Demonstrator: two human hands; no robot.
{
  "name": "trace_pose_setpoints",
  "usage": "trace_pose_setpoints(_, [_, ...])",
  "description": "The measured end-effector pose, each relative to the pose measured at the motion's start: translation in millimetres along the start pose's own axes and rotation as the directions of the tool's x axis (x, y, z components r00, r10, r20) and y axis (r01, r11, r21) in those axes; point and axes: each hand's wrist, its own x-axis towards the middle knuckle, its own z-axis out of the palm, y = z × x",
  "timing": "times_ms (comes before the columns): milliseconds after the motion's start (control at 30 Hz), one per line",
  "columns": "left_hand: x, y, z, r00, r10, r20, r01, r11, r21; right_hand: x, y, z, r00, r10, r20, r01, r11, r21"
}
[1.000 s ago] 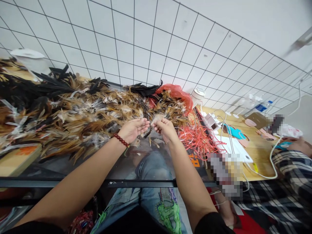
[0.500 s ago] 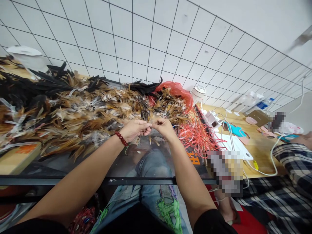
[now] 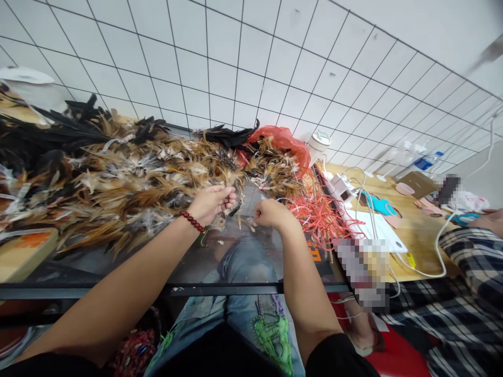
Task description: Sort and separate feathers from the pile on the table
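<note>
My left hand [image 3: 218,203], with a dark red bead bracelet [image 3: 192,222] at its wrist, is closed in a pinch. Small dark and brown feathers [image 3: 238,195] show at its fingertips. A short gap to the right, my right hand [image 3: 272,213] is curled shut with its back towards me; whatever its fingers hold is hidden. Behind and left of both hands spreads a thick heap of brown and golden feathers [image 3: 129,183]. A few loose bits lie on the dark glossy tabletop [image 3: 196,262] beneath.
Red plastic strands [image 3: 318,214] lie tangled right of my right hand. Behind them are a red plastic bag [image 3: 281,139] and a white lidded container [image 3: 319,142]. Long black feathers [image 3: 58,125] pile up at left. White cables [image 3: 440,262] cross the wooden table, near another person's plaid sleeve [image 3: 467,251].
My hands were together at the fingertips and are now apart. The right hand has moved right and down; the left has shifted slightly left. More bare tabletop shows between them.
</note>
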Motion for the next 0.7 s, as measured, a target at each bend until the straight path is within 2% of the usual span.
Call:
trace_pose_setpoints(67, [1.8,1.8,-1.8,0.999,0.024,-0.028,-0.026,0.998,-0.059,4.7,0.0,1.1,0.997,-0.028,-0.068,0.034,0.996,0.081])
trace_pose_setpoints(133, [2.3,3.6,-2.5,0.998,0.039,-0.055,-0.045,0.994,-0.104,9.9,0.0,1.4,0.979,-0.024,-0.201,0.088,0.944,0.318])
trace_pose_setpoints(200, [1.6,4.7,-2.1,0.998,0.024,-0.059,-0.030,0.993,-0.111,14.8,-1.9,2.2,0.969,0.028,-0.245,0.136,0.769,0.625])
trace_pose_setpoints(233, [1.1,4.9,-1.7,0.999,0.006,-0.052,-0.011,0.995,-0.103,16.8,-3.7,3.1,0.975,0.041,-0.217,0.140,0.646,0.750])
trace_pose_setpoints(300, [0.4,4.3,-1.0,0.999,-0.030,-0.038,0.027,0.996,-0.085,19.4,-7.6,5.5,0.990,0.015,-0.140,0.120,0.431,0.894])
trace_pose_setpoints(367, [0.6,3.5,-1.0,0.998,-0.036,-0.050,0.031,0.996,-0.088,19.8,-10.2,7.9,0.994,-0.028,-0.101,0.105,0.310,0.945])
trace_pose_setpoints(467, [2.1,3.1,-2.4,0.997,-0.001,-0.078,-0.007,0.994,-0.109,17.2,-10.0,9.6,0.982,-0.173,-0.070,0.107,0.213,0.971])
trace_pose_setpoints(500, [2.6,3.1,-3.0,0.997,0.011,-0.079,-0.020,0.993,-0.113,16.2,-9.4,10.0,0.970,-0.238,-0.055,0.108,0.215,0.971])
trace_pose_setpoints(533, [2.9,3.2,-3.5,0.997,0.022,-0.080,-0.031,0.993,-0.116,15.4,-8.9,10.5,0.958,-0.285,-0.031,0.108,0.256,0.961])
trace_pose_setpoints(567, [3.1,3.4,-3.8,0.996,0.030,-0.083,-0.040,0.992,-0.116,15.0,-8.7,11.4,0.956,-0.294,-0.009,0.114,0.343,0.932])
trace_pose_setpoints(667, [2.5,3.6,-3.7,0.994,0.047,-0.099,-0.058,0.992,-0.110,16.3,-10.4,16.8,0.989,-0.140,-0.043,0.134,0.745,0.653])
trace_pose_setpoints(700, [2.0,3.6,-3.5,0.994,0.054,-0.097,-0.064,0.992,-0.105,17.1,-11.8,19.2,0.992,-0.107,-0.069,0.128,0.838,0.531])
